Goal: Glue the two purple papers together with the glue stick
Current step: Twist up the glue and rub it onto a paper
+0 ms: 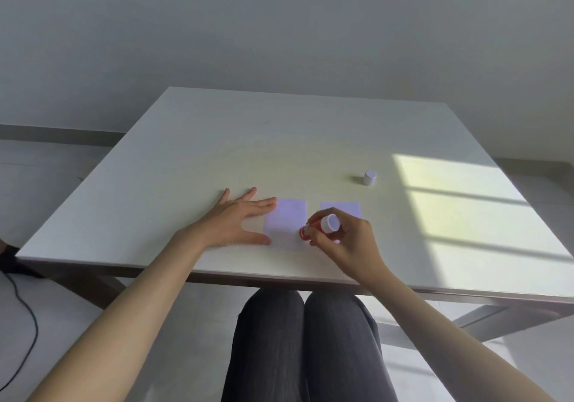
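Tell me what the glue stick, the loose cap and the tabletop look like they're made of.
Glue stick: apparently smooth plastic, a red barrel with a white end that catches the light. Loose cap: likely the same white plastic, a small moulded cylinder with an even, slightly glossy surface. Tabletop: looks like pale matte laminate over board, flat and uniform, with a thin darker edge; solid painted wood can't be ruled out.
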The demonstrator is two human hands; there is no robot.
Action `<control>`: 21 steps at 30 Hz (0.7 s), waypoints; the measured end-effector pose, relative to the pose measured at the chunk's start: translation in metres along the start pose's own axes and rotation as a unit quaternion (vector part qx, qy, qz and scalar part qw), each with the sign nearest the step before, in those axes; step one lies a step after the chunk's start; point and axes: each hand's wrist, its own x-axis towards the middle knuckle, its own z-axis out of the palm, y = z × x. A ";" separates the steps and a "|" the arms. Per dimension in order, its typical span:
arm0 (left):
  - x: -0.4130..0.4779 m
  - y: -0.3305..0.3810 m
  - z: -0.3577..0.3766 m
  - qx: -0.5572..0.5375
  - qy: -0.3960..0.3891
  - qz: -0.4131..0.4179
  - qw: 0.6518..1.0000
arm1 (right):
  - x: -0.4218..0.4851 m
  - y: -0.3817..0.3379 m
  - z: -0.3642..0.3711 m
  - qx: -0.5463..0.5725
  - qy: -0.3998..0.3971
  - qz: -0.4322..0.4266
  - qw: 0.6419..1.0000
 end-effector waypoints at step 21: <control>0.000 -0.001 0.001 -0.022 0.005 -0.001 1.000 | 0.038 -0.005 0.017 -0.077 0.018 -0.046 0.996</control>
